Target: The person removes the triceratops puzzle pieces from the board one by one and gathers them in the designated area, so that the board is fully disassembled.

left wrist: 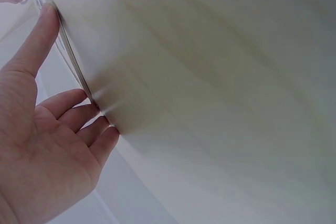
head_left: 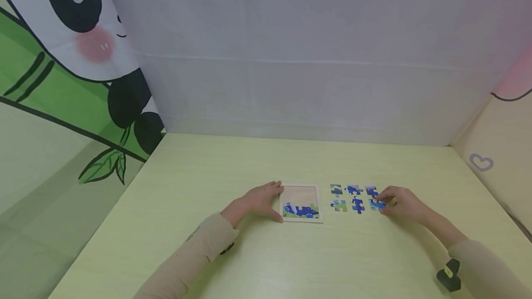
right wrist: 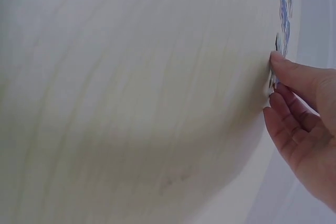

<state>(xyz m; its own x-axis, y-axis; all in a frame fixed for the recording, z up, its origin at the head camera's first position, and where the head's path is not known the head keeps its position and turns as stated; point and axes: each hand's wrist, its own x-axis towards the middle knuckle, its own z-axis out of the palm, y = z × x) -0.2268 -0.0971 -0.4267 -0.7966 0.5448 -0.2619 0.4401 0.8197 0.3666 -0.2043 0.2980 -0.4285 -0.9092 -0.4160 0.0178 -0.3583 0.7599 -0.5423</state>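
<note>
A square puzzle tray point(head_left: 301, 220) with a pale border lies flat on the table. Along its lower part is a strip of fitted jigsaw pieces point(head_left: 302, 211) in blue and green; the upper part shows bare board. My left hand point(head_left: 261, 201) rests at the tray's left side, thumb and fingertips spread along that edge. To the right of the tray, loose jigsaw pieces point(head_left: 357, 204) lie in two short rows. My right hand point(head_left: 402, 204) pinches the blue jigsaw piece point(head_left: 376, 205) at the lower right of these rows between thumb and fingers.
The pale wooden table point(head_left: 232, 160) reaches back to a white cloth wall point(head_left: 307, 96). A printed cartoon panel point(head_left: 75, 59) stands on the left, and a beige side panel point(head_left: 503, 165) on the right.
</note>
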